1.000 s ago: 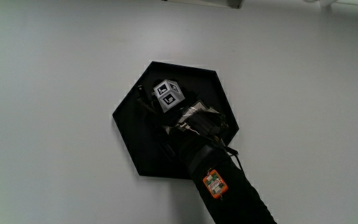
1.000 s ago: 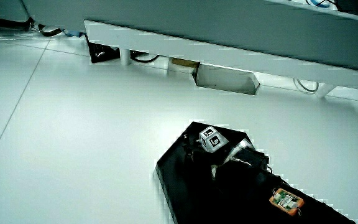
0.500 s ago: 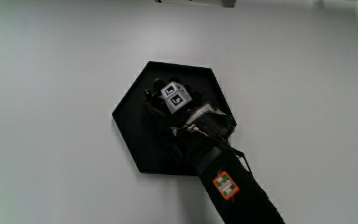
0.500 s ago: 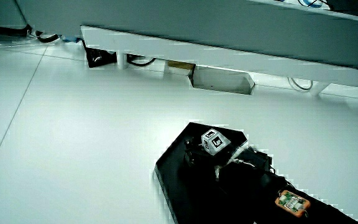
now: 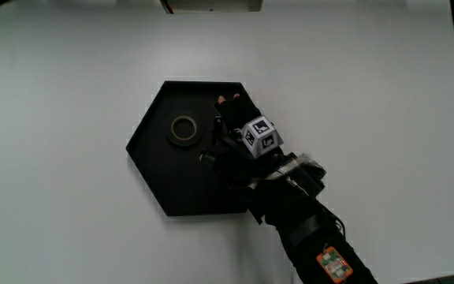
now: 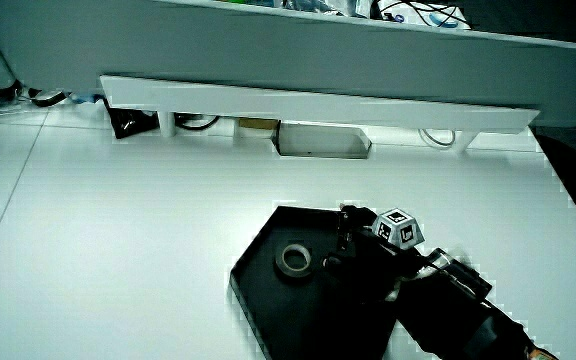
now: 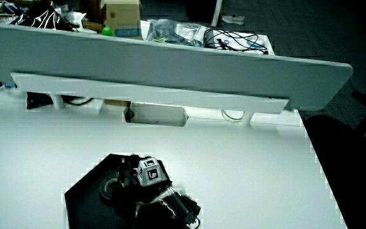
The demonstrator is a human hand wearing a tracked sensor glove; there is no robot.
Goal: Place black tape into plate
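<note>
1. Since the earlier frames the hand (image 5: 239, 146) has moved off the middle of the plate (image 5: 160, 193) toward its rim at about 3 o'clock; the tape (image 5: 183, 129), which did not show under the glove before, now lies uncovered in the plate.
2. The tape is no longer held. It rests on the plate floor, apart from the fingers (image 5: 228, 102), with bare black plate between them.
3. The fingers are loosely extended, holding nothing, and point across the plate toward 12 o'clock in the main view; the patterned cube (image 5: 260, 135) faces up on the glove's back.
4. Counts: one tape, one plate, one gloved hand with its forearm (image 5: 314, 237), one cube, one orange tag (image 5: 332, 264) on the sleeve.
5. The tape lies flat with its hole facing straight up, so it is a ring with no long axis and no pointing direction. It sits at roughly 11 o'clock from the plate's centre, near the rim.
6. In a side view the tape (image 6: 294, 259) again lies flat in the plate (image 6: 258, 300), just beside the hand (image 6: 368, 262).
7. In a side view the hand (image 7: 142, 181) and plate (image 7: 81, 200) show, but the tape is too dark to make out surely.
8. The table (image 5: 69, 63) around the plate is white.
</note>
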